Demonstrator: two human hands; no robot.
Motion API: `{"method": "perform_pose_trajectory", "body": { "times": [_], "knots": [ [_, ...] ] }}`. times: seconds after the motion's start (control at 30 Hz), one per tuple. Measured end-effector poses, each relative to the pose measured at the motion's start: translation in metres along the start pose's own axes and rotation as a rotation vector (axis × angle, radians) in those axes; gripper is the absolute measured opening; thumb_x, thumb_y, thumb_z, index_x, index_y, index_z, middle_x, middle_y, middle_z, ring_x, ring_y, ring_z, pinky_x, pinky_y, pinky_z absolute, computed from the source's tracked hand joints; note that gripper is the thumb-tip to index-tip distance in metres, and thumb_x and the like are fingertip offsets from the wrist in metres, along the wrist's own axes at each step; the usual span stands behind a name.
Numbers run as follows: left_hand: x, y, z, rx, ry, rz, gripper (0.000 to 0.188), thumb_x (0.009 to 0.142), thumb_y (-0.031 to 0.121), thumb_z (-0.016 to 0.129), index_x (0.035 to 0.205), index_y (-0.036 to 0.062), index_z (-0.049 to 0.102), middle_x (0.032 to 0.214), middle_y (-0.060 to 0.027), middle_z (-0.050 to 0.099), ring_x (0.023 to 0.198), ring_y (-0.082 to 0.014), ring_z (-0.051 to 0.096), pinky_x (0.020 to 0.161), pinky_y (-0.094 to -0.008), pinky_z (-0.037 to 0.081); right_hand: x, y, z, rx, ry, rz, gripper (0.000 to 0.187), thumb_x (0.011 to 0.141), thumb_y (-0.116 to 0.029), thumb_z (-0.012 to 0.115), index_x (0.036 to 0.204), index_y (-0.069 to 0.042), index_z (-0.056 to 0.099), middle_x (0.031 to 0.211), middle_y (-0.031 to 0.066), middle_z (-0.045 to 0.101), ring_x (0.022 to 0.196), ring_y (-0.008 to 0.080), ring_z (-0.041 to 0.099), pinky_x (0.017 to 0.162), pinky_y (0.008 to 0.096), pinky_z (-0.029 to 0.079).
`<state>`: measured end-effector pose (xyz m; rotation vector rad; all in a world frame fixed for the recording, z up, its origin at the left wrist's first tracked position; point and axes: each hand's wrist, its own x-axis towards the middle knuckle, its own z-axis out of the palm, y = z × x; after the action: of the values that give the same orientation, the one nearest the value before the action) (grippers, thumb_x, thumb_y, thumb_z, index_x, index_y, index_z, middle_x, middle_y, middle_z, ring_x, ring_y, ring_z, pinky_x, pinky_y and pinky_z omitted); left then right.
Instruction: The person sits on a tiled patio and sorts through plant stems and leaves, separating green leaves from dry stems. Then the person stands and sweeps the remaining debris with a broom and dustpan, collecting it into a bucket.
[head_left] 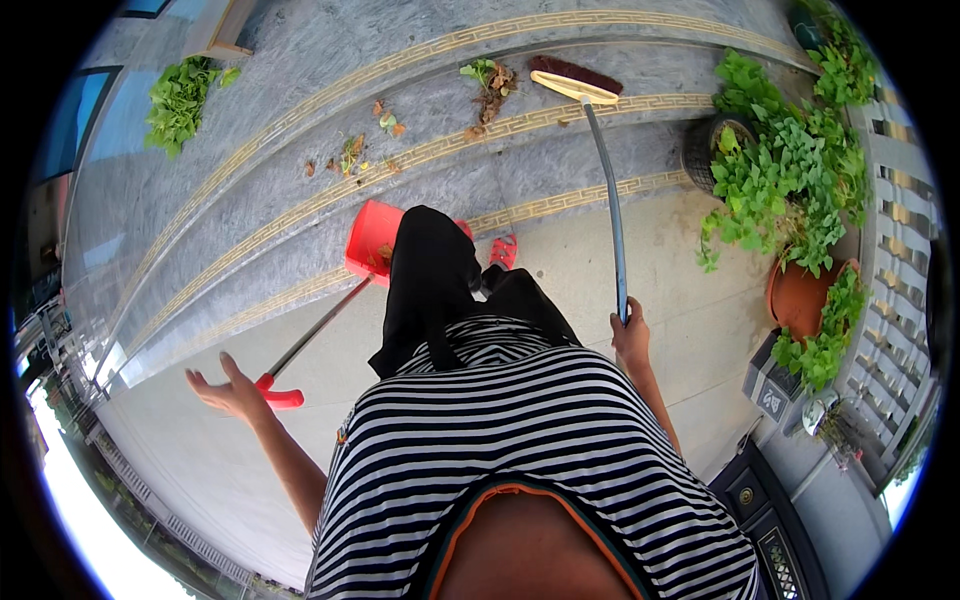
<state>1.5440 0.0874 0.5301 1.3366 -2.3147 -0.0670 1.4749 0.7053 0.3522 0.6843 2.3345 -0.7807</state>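
Observation:
My right hand [630, 337] is wrapped round the blue-grey handle of a broom [605, 160]. The broom's cream head with dark bristles rests on a grey stone step, ahead and to the right. On the left, my left hand [228, 388] has its fingers spread, right beside the red grip of a long-handled dustpan [374, 236]. Its red pan sits against the lowest step with some dry leaves inside. Clumps of wilted leaves [490, 92] lie on the steps left of the broom head, and scattered leaves and bits [350, 155] lie further left.
Grey steps [560, 150] with yellow patterned bands cross ahead, above a pale concrete floor [680, 300]. Leafy potted plants [790, 170], a terracotta pot [803, 298] and a dark box [775, 385] stand along a white balustrade [895, 260] at right. Green leaves [180, 105] lie at upper left.

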Motion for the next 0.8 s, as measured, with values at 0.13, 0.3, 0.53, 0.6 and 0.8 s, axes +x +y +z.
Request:
{"method": "perform_pose_trajectory", "body": {
  "times": [0.13,0.3,0.53,0.6,0.8],
  "knots": [
    [0.012,0.117,0.063,-0.293,-0.266,0.277,0.043,0.084,0.01,0.063,0.124,0.0061,0.048,0.125,-0.0099,0.05,0.116,-0.0232,0.046,0.092,-0.0388,0.04,-0.004,-0.025,0.008,-0.122,-0.011,0.027,0.051,0.083,-0.018,0.058,0.127,-0.009,0.035,0.083,0.0258,0.062,0.075,0.0431,0.061,0.067,0.048,0.047],
    [-0.021,0.221,0.267,-0.433,-0.891,0.344,0.024,0.083,0.011,0.062,0.107,0.0078,0.06,0.109,-0.0087,0.059,0.095,-0.022,0.059,0.074,-0.0319,0.049,-0.005,-0.028,0.03,-0.118,-0.015,0.033,0.05,0.085,-0.013,0.054,0.129,-0.006,0.031,0.086,0.0275,0.06,0.077,0.0459,0.059,0.064,0.0499,0.047],
    [-0.117,0.316,0.564,-0.259,-1.17,0.607,0.03,0.076,0.017,0.062,0.106,0.0147,0.061,0.107,-0.0161,0.058,0.101,-0.0344,0.056,0.087,-0.041,0.045,0.007,-0.041,0.06,-0.054,-0.057,0.259,0.055,0.086,-0.007,0.053,0.135,-0.004,0.028,0.092,0.0251,0.06,0.08,0.0423,0.06,0.066,0.045,0.047],
    [-0.133,0.339,0.624,-0.165,-1.238,0.469,0.036,0.075,0.019,0.062,0.111,0.018,0.06,0.111,-0.0165,0.057,0.105,-0.0342,0.055,0.089,-0.0402,0.045,0.012,-0.037,0.068,-0.038,-0.027,0.222,0.056,0.085,-0.007,0.053,0.135,-0.005,0.028,0.092,0.0246,0.061,0.08,0.0404,0.061,0.067,0.0438,0.048],
    [-0.141,0.414,0.718,-0.225,-1.426,0.085,0.049,0.083,0.024,0.06,0.131,0.0209,0.048,0.139,-0.0166,0.038,0.126,-0.0307,0.04,0.1,-0.0451,0.035,0.026,-0.052,0.089,-0.019,-0.086,0.422,0.057,0.085,-0.006,0.053,0.136,-0.008,0.028,0.081,0.0202,0.062,0.07,0.0346,0.062,0.062,0.0403,0.048]
  ]
}}
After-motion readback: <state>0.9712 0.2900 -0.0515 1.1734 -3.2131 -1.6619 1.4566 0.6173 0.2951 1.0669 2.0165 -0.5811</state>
